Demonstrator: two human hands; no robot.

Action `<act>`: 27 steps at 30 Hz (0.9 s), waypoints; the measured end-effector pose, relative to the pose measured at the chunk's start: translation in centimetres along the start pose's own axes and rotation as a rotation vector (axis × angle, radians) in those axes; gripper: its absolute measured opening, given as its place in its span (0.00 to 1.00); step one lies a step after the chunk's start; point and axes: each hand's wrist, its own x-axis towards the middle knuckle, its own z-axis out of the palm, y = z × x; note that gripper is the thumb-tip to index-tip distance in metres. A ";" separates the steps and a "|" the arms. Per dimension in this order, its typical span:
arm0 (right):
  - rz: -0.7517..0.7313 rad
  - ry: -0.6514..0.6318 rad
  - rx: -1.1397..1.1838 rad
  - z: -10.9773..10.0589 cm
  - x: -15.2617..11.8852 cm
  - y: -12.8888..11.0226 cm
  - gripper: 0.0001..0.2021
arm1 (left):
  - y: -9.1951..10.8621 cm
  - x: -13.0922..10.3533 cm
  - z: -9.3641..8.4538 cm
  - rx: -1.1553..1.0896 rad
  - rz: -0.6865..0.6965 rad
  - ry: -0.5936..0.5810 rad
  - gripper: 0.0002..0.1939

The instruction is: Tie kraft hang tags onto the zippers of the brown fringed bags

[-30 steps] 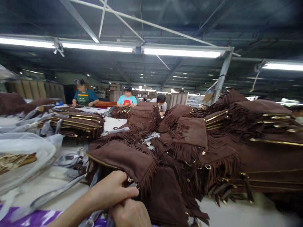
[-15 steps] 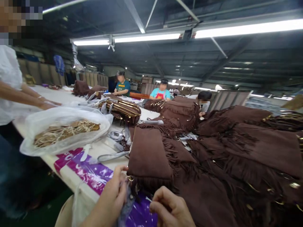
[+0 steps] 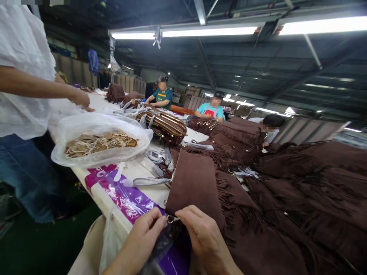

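Head view, seen from where I stand: the left hand [image 3: 146, 231] has thumb and forefinger drawn together right beside a small metal ring [image 3: 170, 219], though I can't tell whether they pinch it. The right hand [image 3: 202, 231] has its bent fingers just on the ring's other side, near the lower edge of the brown bag [image 3: 196, 183]; what they grasp, if anything, is hidden. That bag lies just beyond the grip, flap up, fringe along its right side. Left of the grip is purple printed plastic [image 3: 130, 200], and farther left a clear sack [image 3: 61, 151] of stringed tags [image 3: 100, 145]. Fringed brown pieces [image 3: 289, 206] spread to the grip's right. Well beyond the sack, a co-worker's hand [image 3: 81, 98] reaches over the table.
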 end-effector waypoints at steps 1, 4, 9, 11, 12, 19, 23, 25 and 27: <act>-0.013 -0.021 -0.015 -0.1 0.3 0.1 0.18 | -0.1 0.1 0.0 -0.009 -0.004 -0.001 0.17; -0.024 -0.052 -0.077 -0.2 0.7 0.2 0.15 | -0.7 0.3 -0.1 -0.030 -0.010 -0.011 0.17; -0.023 -0.151 -0.236 -0.5 0.9 -0.3 0.12 | -1.1 0.5 -0.2 -0.043 -0.014 -0.039 0.16; -0.029 -0.188 -0.304 -0.8 1.1 -0.6 0.11 | -1.1 0.5 -0.3 -0.052 -0.020 -0.047 0.16; -0.035 -0.199 -0.331 -0.9 1.3 -0.7 0.10 | -1.1 0.5 -0.3 -0.054 -0.022 -0.051 0.16; -0.103 -0.244 -0.430 -1.1 2.6 -1.4 0.09 | -0.5 0.2 -0.6 -0.040 -0.005 -0.065 0.16; -0.087 -0.301 -0.454 -1.1 3.2 -1.8 0.09 | 0.0 -0.2 -0.6 -0.017 0.002 -0.057 0.16; -0.062 -0.347 -0.474 -1.3 3.5 -2.0 0.09 | 0.3 -0.4 -0.6 -0.013 -0.002 -0.059 0.15; -0.049 -0.394 -0.486 -1.4 3.8 -2.1 0.08 | 0.5 -0.7 -0.7 -0.016 -0.001 -0.064 0.15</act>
